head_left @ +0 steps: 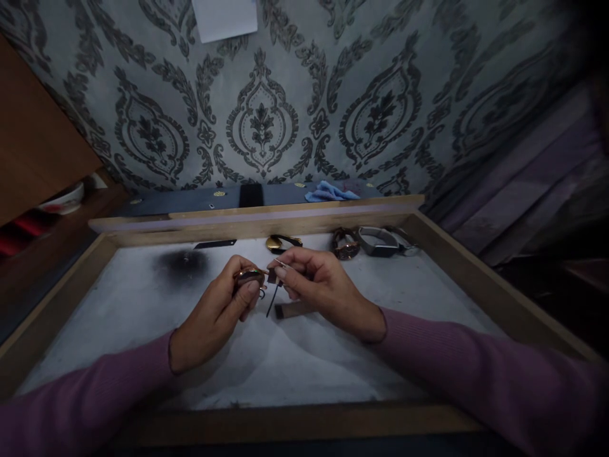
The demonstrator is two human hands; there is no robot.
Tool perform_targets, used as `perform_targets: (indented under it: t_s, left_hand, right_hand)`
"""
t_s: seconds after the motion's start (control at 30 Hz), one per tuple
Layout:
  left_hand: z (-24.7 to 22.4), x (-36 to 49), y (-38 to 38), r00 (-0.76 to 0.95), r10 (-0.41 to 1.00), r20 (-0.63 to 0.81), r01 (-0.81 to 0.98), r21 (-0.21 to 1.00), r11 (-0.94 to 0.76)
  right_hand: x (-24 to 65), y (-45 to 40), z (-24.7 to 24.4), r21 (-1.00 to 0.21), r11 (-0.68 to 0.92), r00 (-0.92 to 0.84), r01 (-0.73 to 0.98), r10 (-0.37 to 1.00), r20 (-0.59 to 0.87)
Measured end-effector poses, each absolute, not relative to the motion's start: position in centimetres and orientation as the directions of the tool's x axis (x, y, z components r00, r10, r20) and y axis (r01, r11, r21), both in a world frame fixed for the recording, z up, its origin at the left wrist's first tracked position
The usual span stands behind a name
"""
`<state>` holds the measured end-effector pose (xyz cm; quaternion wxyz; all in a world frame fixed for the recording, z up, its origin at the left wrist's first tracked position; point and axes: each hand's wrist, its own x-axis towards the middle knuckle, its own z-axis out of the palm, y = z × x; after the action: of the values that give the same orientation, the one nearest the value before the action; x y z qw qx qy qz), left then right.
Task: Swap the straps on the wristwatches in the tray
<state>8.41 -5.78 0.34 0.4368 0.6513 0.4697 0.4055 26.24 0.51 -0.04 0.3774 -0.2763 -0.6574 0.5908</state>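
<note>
My left hand (223,298) is closed around a round watch case (250,275) with a gold-coloured rim, thumb at its edge. Close by on the right, my right hand (318,282) pinches a dark brown watch strap end (273,277). A thin light-coloured pin or tool tip (280,261) shows at its fingertips; its kind is unclear. The two hands almost meet over the white tray surface. Below them are a thin black stick (272,302) and a brown strap piece (292,309) with a dark end, partly under my right hand.
A wooden frame (266,422) borders the tray. Along its far side lie a black blade-like strip (216,244), a gold watch (275,244), a dark brown watch (346,244) and a grey-banded watch (378,241). Behind the frame rests a blue cloth (330,192), before a patterned wall.
</note>
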Motion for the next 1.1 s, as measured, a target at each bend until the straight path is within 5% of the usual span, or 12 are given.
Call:
perform_targets:
  t_s: [1.1]
  left_hand:
    - [0.41,8.57,-5.88,0.224,0.971,0.088,0.214,0.967,-0.137]
  right_hand:
    - [26.12,0.15,0.07,-0.976,0.204,-0.586,-0.072,0.784,0.207]
